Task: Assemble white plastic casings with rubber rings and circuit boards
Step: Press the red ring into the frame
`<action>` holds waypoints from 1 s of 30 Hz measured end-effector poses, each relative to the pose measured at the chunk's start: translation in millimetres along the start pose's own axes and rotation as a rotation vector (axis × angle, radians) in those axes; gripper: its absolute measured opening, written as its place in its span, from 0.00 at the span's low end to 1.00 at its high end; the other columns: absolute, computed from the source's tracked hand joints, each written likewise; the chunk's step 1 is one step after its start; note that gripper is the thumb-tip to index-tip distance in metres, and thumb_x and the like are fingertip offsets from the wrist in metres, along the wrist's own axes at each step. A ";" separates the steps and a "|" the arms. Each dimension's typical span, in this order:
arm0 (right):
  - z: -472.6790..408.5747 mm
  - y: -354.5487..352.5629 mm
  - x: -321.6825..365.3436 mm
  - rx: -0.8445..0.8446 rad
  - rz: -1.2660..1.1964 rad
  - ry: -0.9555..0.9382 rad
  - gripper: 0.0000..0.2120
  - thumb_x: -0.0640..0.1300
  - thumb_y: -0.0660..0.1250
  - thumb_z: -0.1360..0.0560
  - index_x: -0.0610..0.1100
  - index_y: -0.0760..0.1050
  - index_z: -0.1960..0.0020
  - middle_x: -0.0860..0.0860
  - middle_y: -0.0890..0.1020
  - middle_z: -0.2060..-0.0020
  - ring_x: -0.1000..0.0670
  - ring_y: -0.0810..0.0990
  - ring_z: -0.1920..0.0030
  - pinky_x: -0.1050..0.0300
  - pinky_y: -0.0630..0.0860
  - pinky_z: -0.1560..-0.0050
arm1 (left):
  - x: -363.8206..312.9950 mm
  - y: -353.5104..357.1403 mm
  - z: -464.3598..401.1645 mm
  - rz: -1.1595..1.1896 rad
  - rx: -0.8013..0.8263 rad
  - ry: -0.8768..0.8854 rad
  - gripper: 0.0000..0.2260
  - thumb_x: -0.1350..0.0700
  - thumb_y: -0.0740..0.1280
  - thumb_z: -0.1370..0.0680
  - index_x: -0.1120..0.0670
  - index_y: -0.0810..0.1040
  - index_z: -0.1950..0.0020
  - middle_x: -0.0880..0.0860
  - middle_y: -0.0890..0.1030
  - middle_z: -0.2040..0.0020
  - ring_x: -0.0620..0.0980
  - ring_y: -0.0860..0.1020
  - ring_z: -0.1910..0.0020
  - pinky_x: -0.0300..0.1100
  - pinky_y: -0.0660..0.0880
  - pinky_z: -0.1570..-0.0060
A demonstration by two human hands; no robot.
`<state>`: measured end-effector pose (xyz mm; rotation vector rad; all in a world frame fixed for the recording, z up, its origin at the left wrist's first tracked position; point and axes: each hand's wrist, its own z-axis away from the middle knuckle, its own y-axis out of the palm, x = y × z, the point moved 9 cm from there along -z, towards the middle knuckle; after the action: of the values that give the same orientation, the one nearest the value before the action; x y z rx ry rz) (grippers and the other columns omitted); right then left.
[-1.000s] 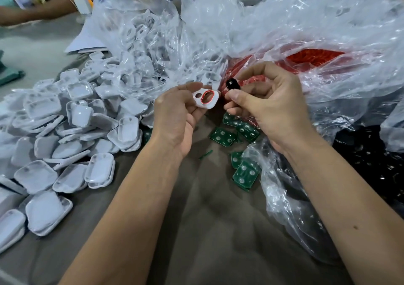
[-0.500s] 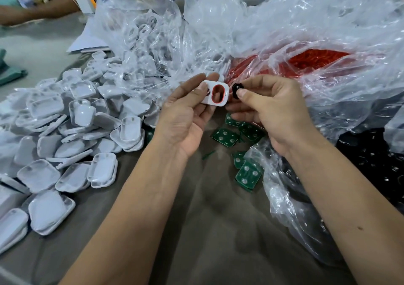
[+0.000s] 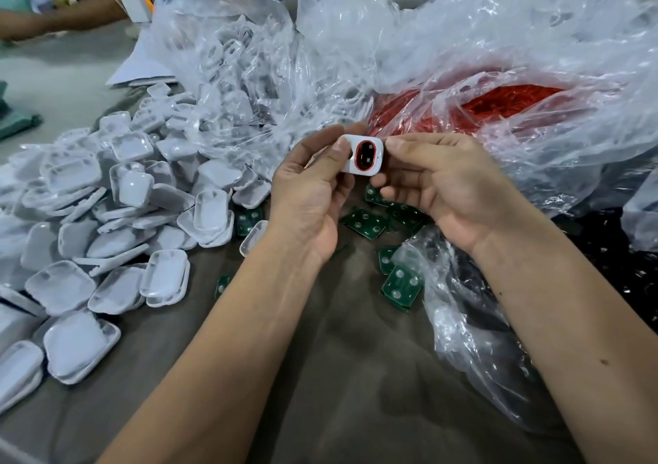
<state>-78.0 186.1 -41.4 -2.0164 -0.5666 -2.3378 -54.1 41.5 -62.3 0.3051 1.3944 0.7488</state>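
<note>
We pinch the white casing point(image 3: 361, 157) by its edges, left hand point(image 3: 313, 193) and right hand point(image 3: 441, 182) fingers clamped on it; light, rigid, slick-looking, red ring point(image 3: 356, 155) soft.

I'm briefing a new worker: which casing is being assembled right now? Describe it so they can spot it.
Look above the brown table, between the person's left hand and right hand. Both pinch one white casing there. Unlike the plain casings piled at left, it has a red ring around a dark oval opening.

Bare forearms, no sleeves, rings, or watch.
</note>
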 end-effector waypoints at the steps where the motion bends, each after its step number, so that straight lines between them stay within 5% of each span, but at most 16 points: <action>1: 0.1 0.6 0.2 0.004 0.001 -0.008 0.09 0.39 0.73 0.24 0.34 0.84 0.47 0.41 0.87 0.59 0.48 0.83 0.63 0.59 0.83 0.63 | 0.0 -0.5 0.6 -0.013 -0.006 0.009 0.06 0.66 0.68 0.20 0.56 0.80 0.48 0.56 0.87 0.49 0.54 0.83 0.47 0.42 0.78 0.52; 4: 0.1 0.0 -0.6 -0.027 0.057 -0.043 0.12 0.41 0.78 0.30 0.36 0.85 0.49 0.43 0.87 0.60 0.51 0.83 0.64 0.60 0.83 0.63 | -1.0 -0.1 1.7 -0.046 -0.007 0.028 0.06 0.65 0.69 0.21 0.55 0.80 0.49 0.57 0.87 0.48 0.52 0.83 0.52 0.40 0.79 0.56; 13: -1.2 -5.1 -4.1 -0.083 0.138 -0.056 0.07 0.36 0.77 0.27 0.37 0.85 0.49 0.45 0.87 0.61 0.53 0.82 0.66 0.63 0.79 0.66 | -7.6 4.4 7.6 -0.150 -0.010 0.159 0.04 0.65 0.69 0.20 0.59 0.80 0.48 0.55 0.87 0.53 0.44 0.80 0.68 0.37 0.78 0.67; 19: -1.1 -7.8 -3.1 -0.131 0.107 -0.082 0.17 0.35 0.80 0.30 0.41 0.81 0.43 0.47 0.87 0.62 0.52 0.82 0.66 0.64 0.74 0.70 | -9.3 4.2 9.7 -0.192 -0.030 0.213 0.03 0.65 0.69 0.20 0.60 0.80 0.46 0.59 0.87 0.50 0.53 0.83 0.60 0.51 0.81 0.54; 24: -0.1 -6.1 8.3 -0.131 0.159 -0.238 0.21 0.37 0.82 0.32 0.45 0.80 0.42 0.47 0.87 0.63 0.51 0.85 0.62 0.64 0.77 0.66 | -5.4 -2.2 7.2 -0.192 -0.062 0.140 0.02 0.61 0.72 0.21 0.55 0.81 0.51 0.53 0.86 0.59 0.46 0.81 0.65 0.42 0.80 0.62; 30: 14.7 -1.3 37.3 -0.245 0.577 -0.570 0.11 0.40 0.82 0.30 0.45 0.86 0.49 0.54 0.88 0.61 0.55 0.88 0.60 0.55 0.86 0.57 | 8.9 5.5 7.0 -0.087 0.022 -0.010 0.10 0.55 0.74 0.22 0.61 0.79 0.48 0.62 0.86 0.54 0.53 0.85 0.59 0.42 0.83 0.57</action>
<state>-70.7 199.8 -4.4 -2.5134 0.3087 -1.5593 -49.0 52.8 -64.6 0.2629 1.3980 0.6596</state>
